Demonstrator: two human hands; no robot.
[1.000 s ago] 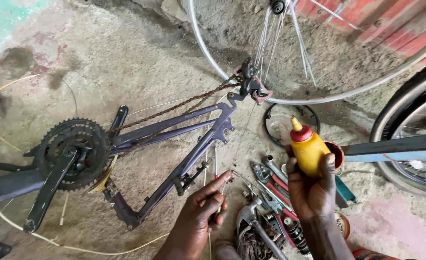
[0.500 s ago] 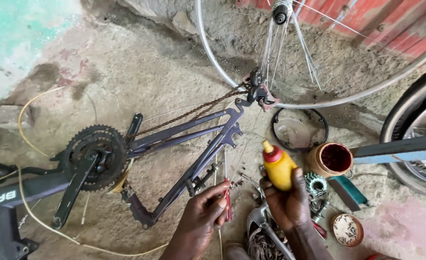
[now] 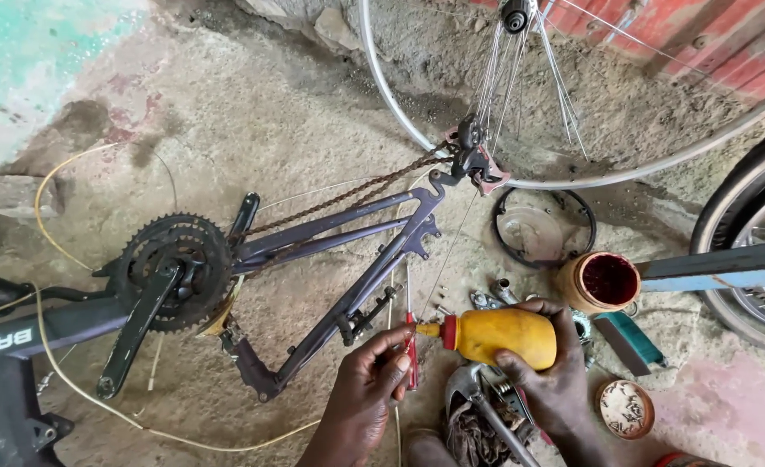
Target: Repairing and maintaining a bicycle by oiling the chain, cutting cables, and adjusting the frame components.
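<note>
Right hand: wrapped around a yellow squeeze bottle, held on its side, red nozzle pointing left. Left hand: fingers pinched on a red-handled screwdriver, just beside the nozzle tip. Both over the dirt floor, near the rear end of a dark bicycle frame lying flat. Chainring well left; open brown tin just right of the bottle
</note>
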